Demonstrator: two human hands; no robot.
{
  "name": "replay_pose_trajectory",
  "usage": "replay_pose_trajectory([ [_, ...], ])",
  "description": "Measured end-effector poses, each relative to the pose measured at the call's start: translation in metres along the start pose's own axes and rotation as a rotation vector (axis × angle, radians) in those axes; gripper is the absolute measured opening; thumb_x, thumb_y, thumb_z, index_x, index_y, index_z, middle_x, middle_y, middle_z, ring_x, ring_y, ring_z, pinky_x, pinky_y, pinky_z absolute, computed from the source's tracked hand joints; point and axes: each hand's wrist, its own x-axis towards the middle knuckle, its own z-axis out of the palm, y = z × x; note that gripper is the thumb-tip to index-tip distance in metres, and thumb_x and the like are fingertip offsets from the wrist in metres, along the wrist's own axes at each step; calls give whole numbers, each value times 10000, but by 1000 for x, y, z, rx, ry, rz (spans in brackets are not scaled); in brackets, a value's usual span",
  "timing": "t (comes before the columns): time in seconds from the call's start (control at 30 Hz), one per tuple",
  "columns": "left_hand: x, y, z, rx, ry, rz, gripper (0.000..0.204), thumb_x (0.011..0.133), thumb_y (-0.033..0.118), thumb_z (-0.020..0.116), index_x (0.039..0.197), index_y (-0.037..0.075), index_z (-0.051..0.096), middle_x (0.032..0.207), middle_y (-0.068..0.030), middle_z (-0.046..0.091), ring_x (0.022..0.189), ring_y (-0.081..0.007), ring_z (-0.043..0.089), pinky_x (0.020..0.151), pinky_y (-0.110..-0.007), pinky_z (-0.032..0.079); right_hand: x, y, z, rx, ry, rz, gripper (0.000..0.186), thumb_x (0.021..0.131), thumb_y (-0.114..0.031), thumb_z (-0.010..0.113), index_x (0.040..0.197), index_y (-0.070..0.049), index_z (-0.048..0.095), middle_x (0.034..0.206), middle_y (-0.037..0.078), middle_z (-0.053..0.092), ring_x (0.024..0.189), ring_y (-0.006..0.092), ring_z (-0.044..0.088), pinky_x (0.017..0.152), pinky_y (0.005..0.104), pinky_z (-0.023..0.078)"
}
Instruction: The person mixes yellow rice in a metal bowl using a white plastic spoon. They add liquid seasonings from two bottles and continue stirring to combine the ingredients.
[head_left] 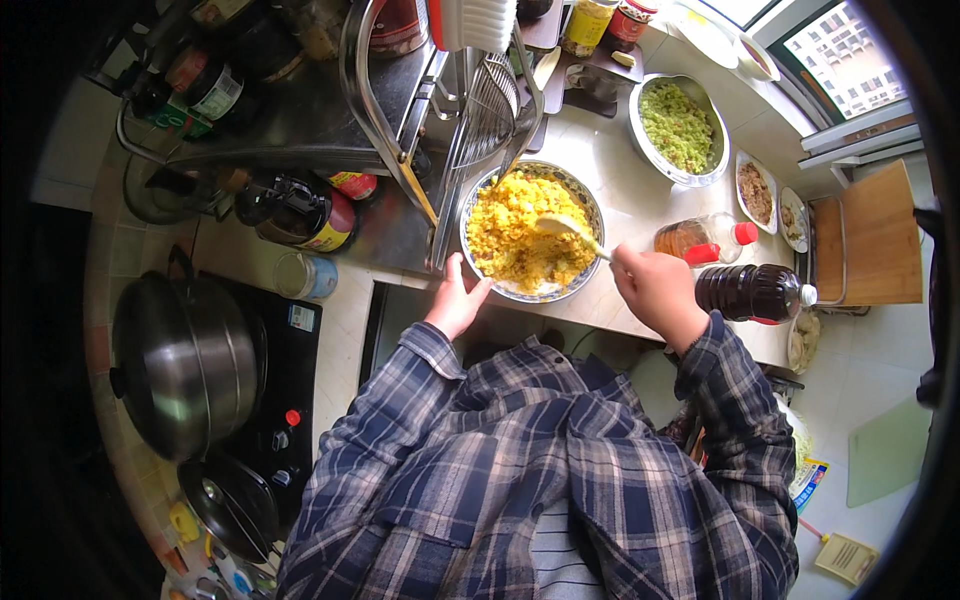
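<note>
A patterned blue-and-white bowl (590, 283) stands at the counter's front edge, filled with yellow crumbly food (525, 225) that looks like chopped scrambled egg. My left hand (458, 300) holds the bowl's near left side, thumb and fingers spread along its outer wall. In my right hand (658, 292) is the handle of a pale spoon (572, 228), gripped from the right of the bowl. The spoon's head rests in the upper right of the yellow food, partly sunk in it.
Behind, right, stands a metal bowl (640, 140) of chopped green vegetable. Bottles of amber liquid (690, 240) and dark liquid (750, 292) lie at right beside small dishes (755, 190). A metal rack (400, 150) crowds the left; a large pot (185, 365) sits on the stove.
</note>
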Motion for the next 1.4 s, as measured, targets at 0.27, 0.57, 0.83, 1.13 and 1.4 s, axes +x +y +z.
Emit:
replay_pose_trajectory([
  [0.27,0,-3,-1,29,0,-8,707,898,284,695,1403,55,255,883,-172,624,808,-294,630,751,-412,502,6,-9,17,-13,3,314,131,918,-187,545,941,-69,495,651,165,630,612,391,627,536,500,475],
  [0.57,1,-9,2,52,25,13,702,896,293,697,1397,59,263,966,-223,617,887,-339,627,809,-438,493,23,-17,28,-68,-321,402,155,874,-92,480,994,-33,559,826,209,681,786,368,682,664,466,535],
  [0.83,5,-18,6,131,60,113,689,938,279,656,1417,41,221,820,-105,627,727,-181,601,680,-344,503,24,7,52,977,-518,913,131,871,-158,595,944,-54,562,674,64,555,522,163,481,459,321,386],
  [1.13,5,-18,5,130,50,105,673,935,272,660,1408,47,237,814,-98,619,728,-173,596,673,-339,502,13,-17,64,1596,-317,1153,104,908,-118,568,843,-103,488,614,-29,417,434,75,296,368,239,214],
  [1.4,6,-22,5,147,57,105,673,936,279,660,1405,41,240,800,-88,614,717,-164,589,668,-336,500,15,-14,25,1453,-266,962,80,910,-144,580,882,-100,520,625,-33,430,448,51,293,373,224,205],
])
